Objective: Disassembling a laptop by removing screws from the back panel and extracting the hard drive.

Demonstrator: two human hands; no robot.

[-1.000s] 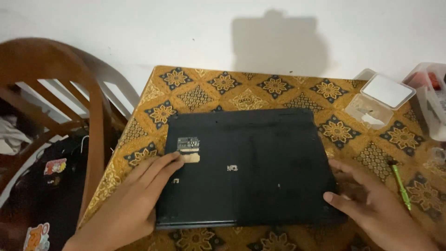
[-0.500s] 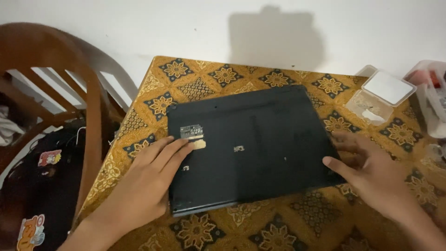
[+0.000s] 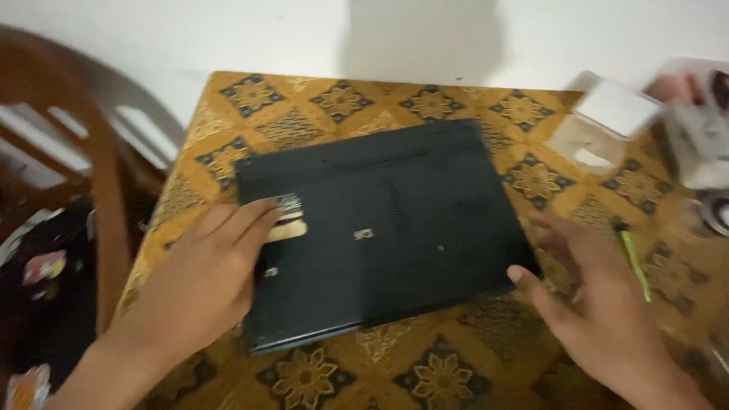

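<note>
A black laptop (image 3: 387, 228) lies upside down on a table covered with a yellow patterned cloth (image 3: 425, 102), its underside with small labels facing up. My left hand (image 3: 205, 277) rests flat on the laptop's left part, fingers spread over the labels. My right hand (image 3: 592, 300) is at the laptop's right near corner, thumb touching its edge, fingers apart. Neither hand grips anything. The frame is blurred by motion.
A green pen (image 3: 634, 262) lies on the cloth right of my right hand. A clear plastic box with a white lid (image 3: 611, 114) and other containers (image 3: 702, 137) stand at the back right. A wooden chair (image 3: 83, 152) stands left of the table, a dark bag (image 3: 45, 304) below it.
The laptop has turned counter-clockwise, its right end swinging away from me. Both hands stayed on it and moved with it. The view has shifted slightly.
</note>
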